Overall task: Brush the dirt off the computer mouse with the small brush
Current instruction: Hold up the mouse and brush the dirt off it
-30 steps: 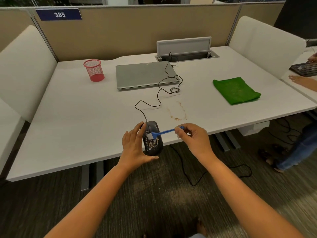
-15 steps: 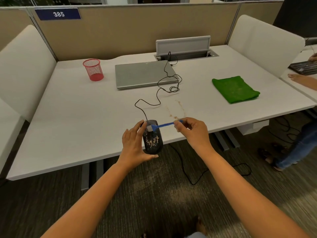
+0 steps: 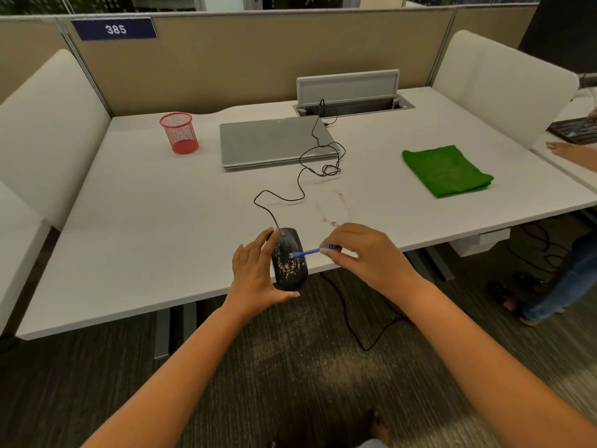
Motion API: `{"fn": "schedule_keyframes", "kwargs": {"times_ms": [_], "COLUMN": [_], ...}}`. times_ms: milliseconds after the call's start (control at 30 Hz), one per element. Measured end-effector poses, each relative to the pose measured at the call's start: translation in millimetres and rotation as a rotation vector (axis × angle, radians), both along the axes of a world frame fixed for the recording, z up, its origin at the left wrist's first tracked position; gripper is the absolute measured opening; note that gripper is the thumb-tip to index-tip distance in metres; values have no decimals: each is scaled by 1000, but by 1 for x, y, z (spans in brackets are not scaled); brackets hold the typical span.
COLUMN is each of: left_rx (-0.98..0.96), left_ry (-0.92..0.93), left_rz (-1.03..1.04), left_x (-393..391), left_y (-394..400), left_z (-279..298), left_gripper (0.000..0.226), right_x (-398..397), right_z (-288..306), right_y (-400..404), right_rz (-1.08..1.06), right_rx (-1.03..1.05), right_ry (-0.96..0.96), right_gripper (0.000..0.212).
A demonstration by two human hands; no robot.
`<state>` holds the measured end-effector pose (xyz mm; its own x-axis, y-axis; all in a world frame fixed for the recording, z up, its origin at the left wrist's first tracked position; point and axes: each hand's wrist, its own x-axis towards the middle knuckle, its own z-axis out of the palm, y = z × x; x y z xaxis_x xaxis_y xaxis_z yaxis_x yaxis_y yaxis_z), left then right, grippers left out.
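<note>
A black wired computer mouse (image 3: 289, 265) speckled with light dirt is held over the front edge of the white desk (image 3: 145, 240). My left hand (image 3: 255, 273) grips it from the left side and underneath. My right hand (image 3: 361, 253) pinches the blue handle of the small brush (image 3: 308, 252), whose white bristles touch the middle of the mouse's top. The mouse's black cable (image 3: 300, 192) runs back across the desk to the cable slot.
A closed grey laptop (image 3: 274, 142), a red mesh pen cup (image 3: 178, 132) and a folded green cloth (image 3: 447, 171) lie on the desk. Dirt crumbs (image 3: 332, 208) streak the desk behind my right hand. Another person's hand and keyboard (image 3: 575, 130) are at the right.
The brush head has moved up to the front of the mouse and come back down toward its middle. My right hand shifted slightly with it; my left hand keeps hold of the mouse.
</note>
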<state>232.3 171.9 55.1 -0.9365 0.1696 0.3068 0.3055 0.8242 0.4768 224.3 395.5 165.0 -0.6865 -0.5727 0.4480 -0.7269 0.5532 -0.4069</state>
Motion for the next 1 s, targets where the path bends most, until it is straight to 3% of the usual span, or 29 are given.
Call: {"fn": "schedule_keyframes", "kwargs": {"times_ms": [167,233,333,433,500,733,1000], "left_rx": [25,43,60,71,72,106,133], "left_ry": [-1,-1,4,14,23,27,27], "left_rz": [-5,-4,0,6,3,4,13], "left_x": [0,0,0,-1,-2,-5,-6], "left_y": [0,0,-1,-1,0,0,4], "left_z": [-2,-3,-2,-1,-1,-1,1], "left_gripper": [122,122,121,120,120,119,116], "right_x": [-2,-2,-3,-11,-14,-10,-4], "right_z": [-8,-14,-25,-34,-40,-49,-56], "right_y": [6,6,8,9,9,15,14], "right_rz": [-87,-142,-288,-437,-502,-489,-459], "right_rx": [-169,-275,-484,-858,-940,-960,-927], "right_ry": [-65,-180,-493,-917,-1035,-1114,-1041], "right_gripper": [12,8,8,9,11,9,9]}}
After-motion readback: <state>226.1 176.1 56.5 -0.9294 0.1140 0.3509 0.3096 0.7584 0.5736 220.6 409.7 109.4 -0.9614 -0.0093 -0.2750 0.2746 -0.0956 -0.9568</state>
